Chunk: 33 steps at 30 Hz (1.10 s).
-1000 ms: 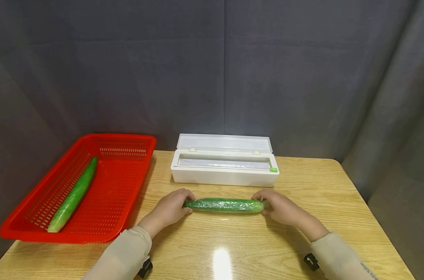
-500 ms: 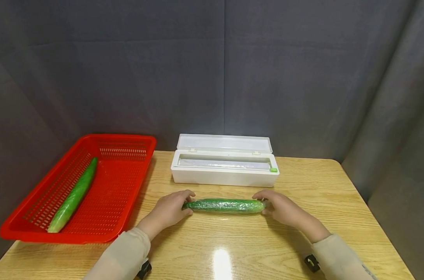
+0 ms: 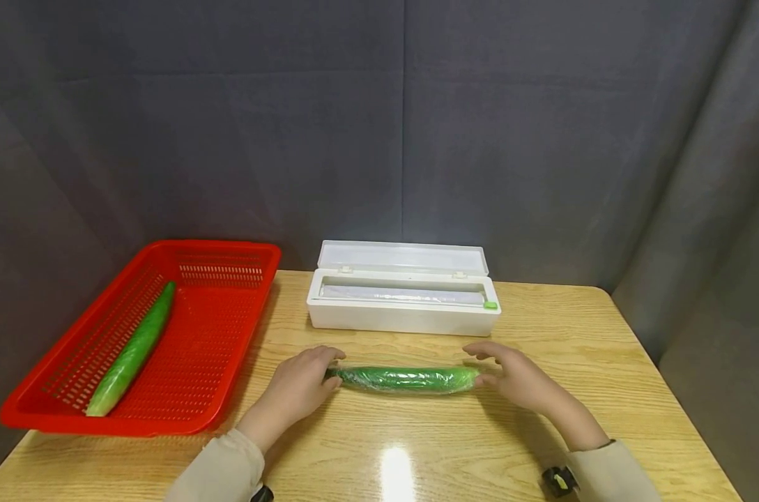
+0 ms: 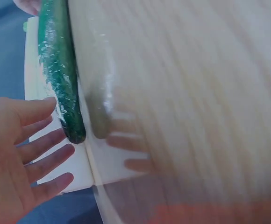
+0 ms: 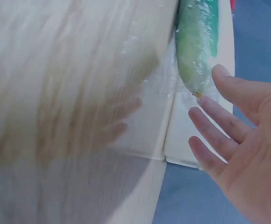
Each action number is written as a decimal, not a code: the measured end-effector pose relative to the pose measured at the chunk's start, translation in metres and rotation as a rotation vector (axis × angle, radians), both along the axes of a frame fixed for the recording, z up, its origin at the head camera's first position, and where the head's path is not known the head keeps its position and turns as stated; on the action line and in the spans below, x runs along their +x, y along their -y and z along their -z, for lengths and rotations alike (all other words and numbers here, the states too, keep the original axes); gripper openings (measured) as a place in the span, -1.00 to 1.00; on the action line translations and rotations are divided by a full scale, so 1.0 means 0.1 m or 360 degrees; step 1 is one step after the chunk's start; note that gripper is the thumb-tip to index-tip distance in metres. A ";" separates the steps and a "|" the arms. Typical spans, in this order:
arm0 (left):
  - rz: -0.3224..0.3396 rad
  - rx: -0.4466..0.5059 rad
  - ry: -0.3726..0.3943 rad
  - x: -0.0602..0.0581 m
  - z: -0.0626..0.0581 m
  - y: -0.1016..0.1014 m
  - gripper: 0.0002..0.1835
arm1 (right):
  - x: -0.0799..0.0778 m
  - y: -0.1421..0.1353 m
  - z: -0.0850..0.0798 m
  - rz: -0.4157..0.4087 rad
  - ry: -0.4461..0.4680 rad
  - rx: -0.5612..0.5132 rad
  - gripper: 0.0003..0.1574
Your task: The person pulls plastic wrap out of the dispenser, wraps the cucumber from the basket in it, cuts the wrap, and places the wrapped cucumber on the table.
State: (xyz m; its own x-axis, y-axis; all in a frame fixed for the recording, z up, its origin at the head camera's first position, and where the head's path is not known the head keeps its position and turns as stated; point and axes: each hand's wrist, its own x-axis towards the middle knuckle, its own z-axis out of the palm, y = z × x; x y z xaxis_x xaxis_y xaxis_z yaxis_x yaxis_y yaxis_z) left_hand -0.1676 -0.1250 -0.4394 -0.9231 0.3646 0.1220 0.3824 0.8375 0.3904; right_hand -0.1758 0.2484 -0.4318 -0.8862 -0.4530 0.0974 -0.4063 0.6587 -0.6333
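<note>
A cucumber wrapped in glossy cling film (image 3: pixel 410 379) lies crosswise on the wooden table in the head view. At its dark left end is my left hand (image 3: pixel 299 387), fingers spread and not curled round it; in the left wrist view the thumb (image 4: pixel 39 109) lies close beside the film, and I cannot tell if it touches. My right hand (image 3: pixel 520 376) is at the paler right end with thumb and fingers parted. Loose film (image 5: pixel 166 84) sticks out around that end in the right wrist view. Behind the cucumber stands a white cling film dispenser (image 3: pixel 401 319), lid up, roll inside.
A red plastic basket (image 3: pixel 228 390) stands on the left of the table (image 3: pixel 580 335), with a second cucumber (image 3: pixel 134 348) along its left side. The dispenser has a green slider (image 3: pixel 490 305) at its right. Grey curtains (image 3: pixel 379 139) hang behind and at the sides.
Both hands have loosened from the cucumber's ends, their fingers now spread. The cucumber sits slightly nearer to me and a little to the right. Basket and dispenser look unchanged.
</note>
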 end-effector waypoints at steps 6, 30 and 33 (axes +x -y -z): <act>-0.0021 0.0024 -0.0025 0.09 -0.01 -0.03 -0.57 | 0.09 -0.02 0.00 0.0046 0.0011 -0.0043 -0.45; -0.0114 0.0135 -0.0283 0.11 -0.08 0.20 -0.47 | 0.19 -0.20 -0.11 0.0328 -0.0264 0.0033 -0.57; -0.0125 0.0128 -0.0314 0.10 -0.09 0.25 -0.40 | 0.20 -0.22 -0.11 0.0353 -0.0287 0.0082 -0.57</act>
